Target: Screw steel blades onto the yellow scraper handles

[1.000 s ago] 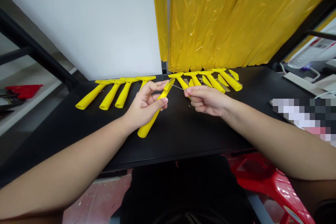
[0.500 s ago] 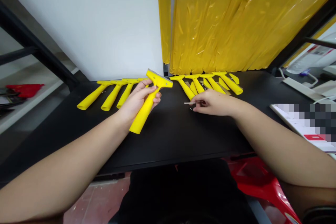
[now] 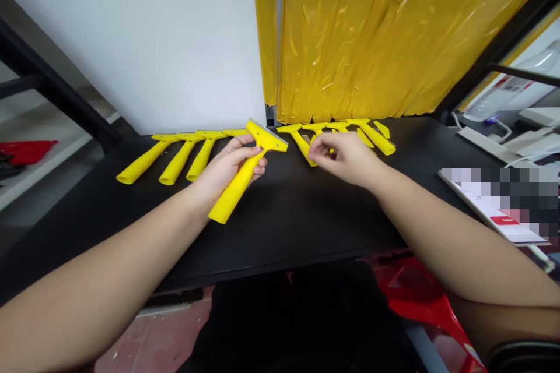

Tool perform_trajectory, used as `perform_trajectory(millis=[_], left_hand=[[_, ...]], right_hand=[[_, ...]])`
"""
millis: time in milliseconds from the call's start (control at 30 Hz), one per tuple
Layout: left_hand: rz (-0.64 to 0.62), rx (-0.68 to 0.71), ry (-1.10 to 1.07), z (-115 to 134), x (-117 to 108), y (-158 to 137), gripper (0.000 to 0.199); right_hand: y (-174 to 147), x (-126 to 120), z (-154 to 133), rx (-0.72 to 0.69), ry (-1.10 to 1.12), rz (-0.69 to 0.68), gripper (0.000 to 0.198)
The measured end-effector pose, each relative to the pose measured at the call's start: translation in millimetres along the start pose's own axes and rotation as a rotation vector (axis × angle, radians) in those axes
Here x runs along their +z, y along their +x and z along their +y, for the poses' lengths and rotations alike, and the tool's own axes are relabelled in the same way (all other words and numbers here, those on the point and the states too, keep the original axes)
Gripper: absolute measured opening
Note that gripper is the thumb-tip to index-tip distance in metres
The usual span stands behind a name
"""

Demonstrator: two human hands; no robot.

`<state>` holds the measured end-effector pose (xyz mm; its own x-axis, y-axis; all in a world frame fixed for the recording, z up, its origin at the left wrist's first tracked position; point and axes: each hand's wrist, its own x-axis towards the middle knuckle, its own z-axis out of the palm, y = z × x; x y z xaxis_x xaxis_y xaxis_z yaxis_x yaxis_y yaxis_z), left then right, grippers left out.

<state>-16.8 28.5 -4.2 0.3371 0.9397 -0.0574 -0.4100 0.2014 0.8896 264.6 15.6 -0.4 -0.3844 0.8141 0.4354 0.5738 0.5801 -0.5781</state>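
Note:
My left hand [image 3: 231,166] is closed around the neck of a yellow scraper [image 3: 238,180], holding it tilted above the table with its metal-edged head up and to the right. My right hand [image 3: 343,154] hovers by the right-hand row of scrapers, its fingers bent and pinched together; whatever they hold is hidden. Just beyond those fingers lies a yellow scraper [image 3: 301,143], partly covered by the hand. Another scraper [image 3: 380,139] rests at the right end of that row. To the left of my left hand several more scrapers [image 3: 177,166] lie side by side.
The black tabletop [image 3: 280,233] ends at a front edge near my body. Behind it stand a white panel [image 3: 175,41] and yellow plastic sheeting [image 3: 350,41]. At right are a flat white item [image 3: 476,210], cables and a plastic bottle [image 3: 499,90]. Black frame posts [image 3: 74,93] flank the table.
My right hand has moved up and away from me toward the right-hand scrapers. The thin stick that showed at its fingertips is out of sight. My left hand keeps hold of the scraper.

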Motion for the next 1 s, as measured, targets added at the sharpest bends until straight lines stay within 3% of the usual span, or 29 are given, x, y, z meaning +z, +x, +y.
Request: perform_trajectory(millis=[67,133,233,367,467,1000], left_hand=[[0.003,-0.036,-0.005,-3,0,2,0.044],[-0.021,-0.096,0.018,-7,2,2,0.047],[-0.093,-0.184,0.089,-13,8,-2,0.050],[-0.225,-0.225,0.177,-16,15,-11,0.048],[-0.308,-0.244,0.227,-16,15,-14,0.045],[-0.351,-0.186,0.300,-19,16,-17,0.041]], right_hand=[[1,-1,-4,-0.002,0.139,0.271,0.007],[2,2,-8,0.015,0.249,0.336,0.011],[2,10,-14,0.017,0.284,0.215,0.008],[3,16,-14,-0.176,0.106,0.067,0.003],[6,16,-9,-0.278,0.046,0.037,0.004],[8,22,-9,-0.204,0.239,-0.007,0.001]])
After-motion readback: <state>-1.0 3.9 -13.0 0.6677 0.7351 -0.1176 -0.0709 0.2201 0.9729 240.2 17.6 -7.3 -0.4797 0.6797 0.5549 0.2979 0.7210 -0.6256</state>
